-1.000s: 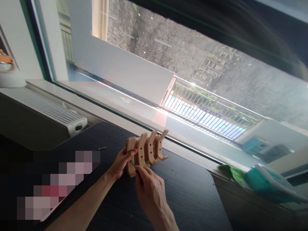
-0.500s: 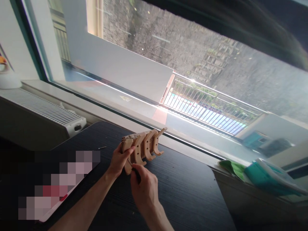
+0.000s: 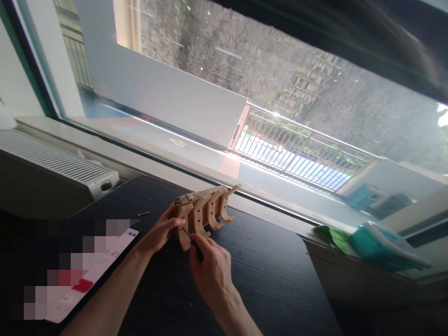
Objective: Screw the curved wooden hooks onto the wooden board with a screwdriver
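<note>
A wooden hook rack, with several curved pale hooks on a backboard, is held tilted above the dark table. My left hand is closed around its near end, thumb lying on the nearest hook. In my right hand is a screwdriver with a dark handle and a thin metal shaft. The shaft points up and left at the nearest hook, and its tip meets or nearly meets the wood; I cannot tell which. Small dark holes show in the neighbouring hooks. My fingers behind the rack are hidden.
A small screw-like metal piece lies on the black table. At the left is a phone-like lit screen, partly pixelated. A white radiator stands beyond it. On the sill at right are a green cloth and a teal box.
My left thumb has slid back toward the near edge of the rack, baring more of the nearest hook. The camera view has shifted slightly. My right hand keeps hold of the screwdriver.
</note>
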The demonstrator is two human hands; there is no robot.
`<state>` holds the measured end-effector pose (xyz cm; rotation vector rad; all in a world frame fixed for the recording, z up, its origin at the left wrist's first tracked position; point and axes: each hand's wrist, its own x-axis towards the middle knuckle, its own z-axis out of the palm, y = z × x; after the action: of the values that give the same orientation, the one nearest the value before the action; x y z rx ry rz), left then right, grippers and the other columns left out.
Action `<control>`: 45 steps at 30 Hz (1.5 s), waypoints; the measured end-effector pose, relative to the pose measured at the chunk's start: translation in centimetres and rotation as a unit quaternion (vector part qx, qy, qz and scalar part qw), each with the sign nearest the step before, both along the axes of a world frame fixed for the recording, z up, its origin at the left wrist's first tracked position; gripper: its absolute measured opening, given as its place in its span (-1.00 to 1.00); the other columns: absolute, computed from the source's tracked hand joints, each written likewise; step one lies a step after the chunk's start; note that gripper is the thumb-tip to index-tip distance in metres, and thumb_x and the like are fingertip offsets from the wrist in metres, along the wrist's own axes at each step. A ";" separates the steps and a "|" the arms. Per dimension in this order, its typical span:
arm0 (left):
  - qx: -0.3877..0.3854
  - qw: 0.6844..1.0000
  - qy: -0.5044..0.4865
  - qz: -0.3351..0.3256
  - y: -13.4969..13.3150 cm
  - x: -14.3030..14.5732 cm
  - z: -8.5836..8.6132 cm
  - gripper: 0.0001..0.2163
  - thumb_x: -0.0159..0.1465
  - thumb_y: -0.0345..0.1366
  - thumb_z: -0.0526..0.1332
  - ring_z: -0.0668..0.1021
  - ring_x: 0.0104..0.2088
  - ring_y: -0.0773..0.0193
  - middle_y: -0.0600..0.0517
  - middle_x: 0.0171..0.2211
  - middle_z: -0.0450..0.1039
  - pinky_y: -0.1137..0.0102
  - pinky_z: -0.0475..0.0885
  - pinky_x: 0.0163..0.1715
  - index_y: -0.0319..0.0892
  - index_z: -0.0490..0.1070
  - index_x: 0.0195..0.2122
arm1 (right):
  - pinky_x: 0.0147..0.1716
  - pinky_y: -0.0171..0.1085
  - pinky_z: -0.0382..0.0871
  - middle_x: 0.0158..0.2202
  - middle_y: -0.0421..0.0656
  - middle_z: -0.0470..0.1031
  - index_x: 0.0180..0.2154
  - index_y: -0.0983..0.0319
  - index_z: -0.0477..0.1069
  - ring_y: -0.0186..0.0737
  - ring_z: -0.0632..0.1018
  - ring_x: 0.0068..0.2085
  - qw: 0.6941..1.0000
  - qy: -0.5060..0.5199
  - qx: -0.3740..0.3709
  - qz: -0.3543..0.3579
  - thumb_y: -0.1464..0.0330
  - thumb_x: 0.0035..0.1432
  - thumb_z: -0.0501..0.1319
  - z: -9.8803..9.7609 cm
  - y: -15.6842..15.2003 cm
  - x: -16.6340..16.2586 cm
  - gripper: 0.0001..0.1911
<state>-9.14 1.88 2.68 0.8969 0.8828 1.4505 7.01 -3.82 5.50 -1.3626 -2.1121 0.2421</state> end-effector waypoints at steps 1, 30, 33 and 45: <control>-0.001 1.000 -0.013 -0.027 0.0 -0.3 0.1 -0.48 -0.08 -0.29 0.35 0.52 -0.05 -0.02 -0.03 -0.14 0.56 0.30 0.45 -0.16 -0.13 0.44 -0.02 | -0.42 -0.37 0.29 -0.36 -0.22 0.57 -0.12 0.09 0.47 -0.27 0.57 -0.39 1.000 -0.017 0.013 0.007 0.41 0.17 0.09 -0.1 -0.1 0.2 -0.72; 0.054 0.972 0.221 -0.053 -0.1 0.8 2.3 -0.62 -0.03 -0.13 0.37 0.52 -0.10 0.02 -0.03 -0.19 0.53 0.40 0.42 -0.15 -0.16 0.56 -0.18 | -0.55 -0.35 0.11 -0.45 -0.24 0.48 -0.18 0.13 0.41 -0.33 0.50 -0.50 0.995 -0.090 -0.025 0.016 0.45 0.17 0.01 -0.7 -1.9 0.7 -0.73; -0.012 0.994 0.111 0.001 0.0 1.9 1.6 -0.59 -0.02 -0.09 0.36 0.56 -0.30 0.08 -0.03 -0.35 0.56 0.39 0.44 -0.36 -0.23 0.55 -0.20 | -0.54 -0.34 0.10 -0.45 -0.24 0.47 -0.13 0.12 0.42 -0.33 0.50 -0.50 0.995 -0.094 -0.019 0.005 0.44 0.20 0.00 -0.8 -1.8 0.7 -0.72; -0.059 0.996 -0.019 -0.068 0.4 0.3 1.7 -0.48 0.03 -0.05 0.34 0.60 -0.28 0.05 -0.06 -0.28 0.59 0.30 0.48 -0.28 -0.20 0.46 -0.02 | -0.58 -0.34 0.12 -0.47 -0.23 0.47 -0.04 0.11 0.42 -0.31 0.49 -0.54 0.994 -0.103 0.016 0.027 0.41 0.24 0.00 -0.4 -1.5 -0.6 -0.66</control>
<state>-8.81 2.25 4.35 0.8223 0.8540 1.2816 6.44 -5.28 5.14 -1.3637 -2.3146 0.0920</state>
